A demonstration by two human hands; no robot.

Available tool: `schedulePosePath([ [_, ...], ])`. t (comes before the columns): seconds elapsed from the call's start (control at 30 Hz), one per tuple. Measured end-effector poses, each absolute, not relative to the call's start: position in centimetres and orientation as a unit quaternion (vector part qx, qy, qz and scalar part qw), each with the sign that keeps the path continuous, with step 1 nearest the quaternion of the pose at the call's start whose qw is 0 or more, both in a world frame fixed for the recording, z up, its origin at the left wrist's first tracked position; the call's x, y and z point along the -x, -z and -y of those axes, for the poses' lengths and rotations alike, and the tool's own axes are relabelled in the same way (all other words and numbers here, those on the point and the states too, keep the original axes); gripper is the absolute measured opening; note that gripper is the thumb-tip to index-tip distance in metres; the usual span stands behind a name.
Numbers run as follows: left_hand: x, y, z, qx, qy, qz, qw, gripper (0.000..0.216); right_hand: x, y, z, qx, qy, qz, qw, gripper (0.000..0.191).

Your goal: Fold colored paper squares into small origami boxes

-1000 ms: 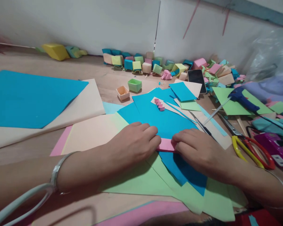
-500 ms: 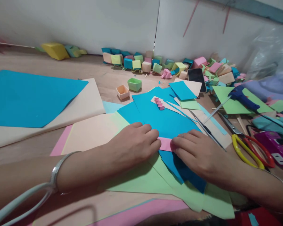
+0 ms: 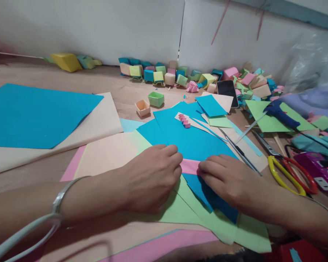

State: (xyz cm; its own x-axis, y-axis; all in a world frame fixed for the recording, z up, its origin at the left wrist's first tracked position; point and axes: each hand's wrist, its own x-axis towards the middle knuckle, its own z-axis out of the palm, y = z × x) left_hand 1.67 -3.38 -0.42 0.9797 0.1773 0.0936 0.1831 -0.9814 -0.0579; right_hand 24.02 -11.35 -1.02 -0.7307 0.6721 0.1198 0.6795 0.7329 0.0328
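Observation:
A pink paper strip lies across blue paper sheets, held between my two hands. My left hand is closed on the strip's left end, its fingers curled and the fingertips hidden. At the other end my right hand pinches the paper, with thumb hidden beneath. Just beyond, a small zigzag-folded pink paper piece rests on a pale strip. Pale green sheets spread out under the blue paper and my wrists.
Scissors with yellow and red handles lie right, near a blue glue gun. A phone and many small paper boxes line the wall. Two open boxes, orange and green, stand ahead. Large blue paper lies left.
My left hand has shifted slightly left and its fingers have curled in more, baring a little more of the pink strip. My right hand stays nearly in place.

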Motion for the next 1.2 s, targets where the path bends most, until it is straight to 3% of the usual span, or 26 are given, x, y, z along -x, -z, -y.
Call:
schedulePosePath([
  [0.27,-1.8,1.1,2.8,0.972,0.098,0.212,-0.012,0.015,-23.9,1.2,10.0,0.437,-0.047,0.888,0.137,0.018],
  [0.37,-1.9,1.3,2.3,0.967,0.111,0.222,-0.053,0.011,-23.8,1.8,9.9,0.505,-0.047,0.852,0.129,0.005],
  [0.43,-1.9,1.4,2.1,0.965,0.104,0.224,-0.094,0.014,-23.9,2.0,10.0,0.54,-0.045,0.831,0.123,0.017],
  [0.6,-1.8,1.3,2.0,0.958,0.119,0.218,-0.146,0.015,-24.3,1.8,10.0,0.498,-0.091,0.851,0.143,0.008],
  [0.77,-1.9,1.2,2.4,0.96,0.219,0.172,-0.017,0.018,-24.3,1.9,9.7,0.444,0.063,0.864,0.227,0.018],
  [0.9,-2.0,1.7,2.6,0.96,0.228,0.147,0.072,0.02,-23.8,2.3,9.7,0.473,0.026,0.85,0.232,0.022],
  [1.03,-2.0,1.6,2.5,0.967,0.177,0.179,-0.03,0.021,-23.3,1.7,9.7,0.482,-0.117,0.83,0.254,0.016],
  [1.2,-2.1,-0.1,2.1,0.902,0.082,0.318,-0.279,0.018,-23.7,0.6,9.4,0.554,-0.282,0.749,0.231,0.007],
])
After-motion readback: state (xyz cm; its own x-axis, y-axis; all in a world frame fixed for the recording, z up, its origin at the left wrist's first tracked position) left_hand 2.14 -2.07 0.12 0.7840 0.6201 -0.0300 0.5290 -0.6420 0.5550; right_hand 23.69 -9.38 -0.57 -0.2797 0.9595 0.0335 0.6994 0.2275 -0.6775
